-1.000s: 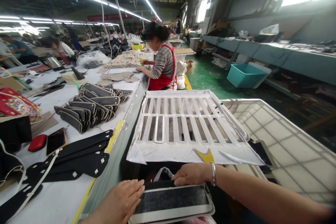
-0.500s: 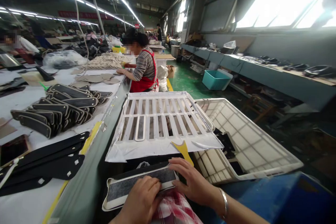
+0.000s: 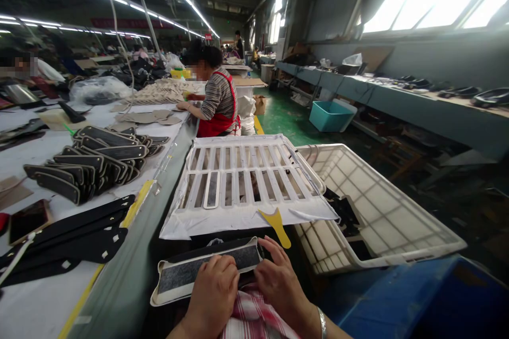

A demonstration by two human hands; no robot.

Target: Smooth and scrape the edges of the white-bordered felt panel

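A long panel point(image 3: 178, 279), dark grey in the middle with a cream border, lies across my lap, slightly tilted up to the right. My left hand point(image 3: 212, 291) has its fingers curled over the panel's near edge at mid-length. At the right end, my right hand point(image 3: 280, 278) grips the corner, its index finger along the end edge and the thumb side lower down. The palms hide part of the near border. Beyond the panel, a yellow forked tool point(image 3: 278, 228) hangs over the edge of a white slatted rack point(image 3: 246, 215). One similar grey strip piece point(image 3: 212, 190) lies on that rack.
White grid basket point(image 3: 413, 259) with black pieces at right, beside a blue surface point(image 3: 397, 302). On the left table point(image 3: 43, 307) are stacked dark strips point(image 3: 99, 161), black panels point(image 3: 91, 228) and a phone point(image 3: 29, 221). A co-worker point(image 3: 218, 98) in a red apron sits ahead.
My right hand has drawn closer in at the panel's right end, with its fingers more bent around the corner. The panel has shifted slightly up and left in view; my left hand still holds it.
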